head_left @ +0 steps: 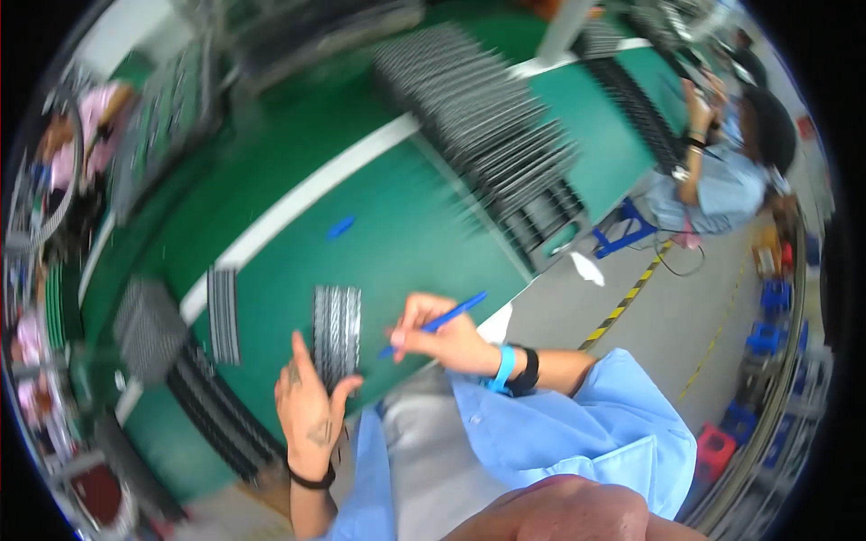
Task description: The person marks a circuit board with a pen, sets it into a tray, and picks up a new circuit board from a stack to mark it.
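My left hand [309, 408] lies at the near left end of a small grey ribbed block [336, 326], which looks like strips or parts set side by side. Its fingers are stretched out and its thumb stands apart, by the block's near edge. A blue pen [462, 307] is pinched in my right hand [444, 341], just right of the block, with the tip pointing down and left. Another grey ribbed strip piece [224, 316] sits farther left on the green table. Beyond the block lies a small blue object [341, 226], perhaps a pen cap.
Long stacks of dark grey trays [478, 99] stand at the far right of the green table [406, 225]. More dark ribbed pieces [221, 410] line the left. A co-worker [713, 185] in blue works at the far right; others in pink appear at the far left.
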Available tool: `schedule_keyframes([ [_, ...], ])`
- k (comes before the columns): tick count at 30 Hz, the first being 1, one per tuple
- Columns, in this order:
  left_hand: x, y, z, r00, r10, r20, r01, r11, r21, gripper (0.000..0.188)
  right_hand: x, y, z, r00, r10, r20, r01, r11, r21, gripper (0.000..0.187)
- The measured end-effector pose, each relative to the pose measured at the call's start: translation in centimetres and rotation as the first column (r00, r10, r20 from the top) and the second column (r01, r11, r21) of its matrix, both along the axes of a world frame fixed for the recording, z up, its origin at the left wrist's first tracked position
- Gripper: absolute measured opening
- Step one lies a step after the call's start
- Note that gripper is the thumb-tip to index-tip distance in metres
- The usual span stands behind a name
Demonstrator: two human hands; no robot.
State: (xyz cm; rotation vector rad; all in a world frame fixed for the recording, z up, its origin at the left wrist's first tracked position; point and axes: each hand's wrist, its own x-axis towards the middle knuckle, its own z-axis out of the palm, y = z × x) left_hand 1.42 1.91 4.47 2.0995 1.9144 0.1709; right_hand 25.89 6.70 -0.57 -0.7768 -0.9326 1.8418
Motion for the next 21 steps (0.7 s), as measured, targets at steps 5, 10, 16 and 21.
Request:
schedule_keyframes([
  [5, 1.6, -1.8, 0.4, 0.941, 0.151, 0.304, -0.121, 0.986, -0.115, 0.107, -2.1, 1.3, -0.6, 0.997, -0.068, 0.026, 0.067, 0.997, 0.032, 0.015],
  [10, 1.3, -2.9, -0.2, 0.953, 0.141, 0.268, -0.134, 0.990, -0.043, 0.100, -2.2, 2.6, -0.1, 0.996, 0.051, 0.073, -0.057, 0.995, 0.088, 0.016],
  [16, -0.3, -2.7, 0.7, 0.970, 0.066, 0.236, -0.055, 0.997, -0.053, 0.083, -1.5, 1.1, 0.7, 0.981, 0.071, 0.181, -0.101, 0.982, 0.159, 0.015],
  [21, -0.1, 2.6, -1.6, 0.993, -0.068, 0.097, 0.050, 0.983, 0.175, 0.067, -2.6, 3.0, 0.3, 0.903, -0.108, 0.417, 0.003, 0.970, 0.245, 0.012],
])
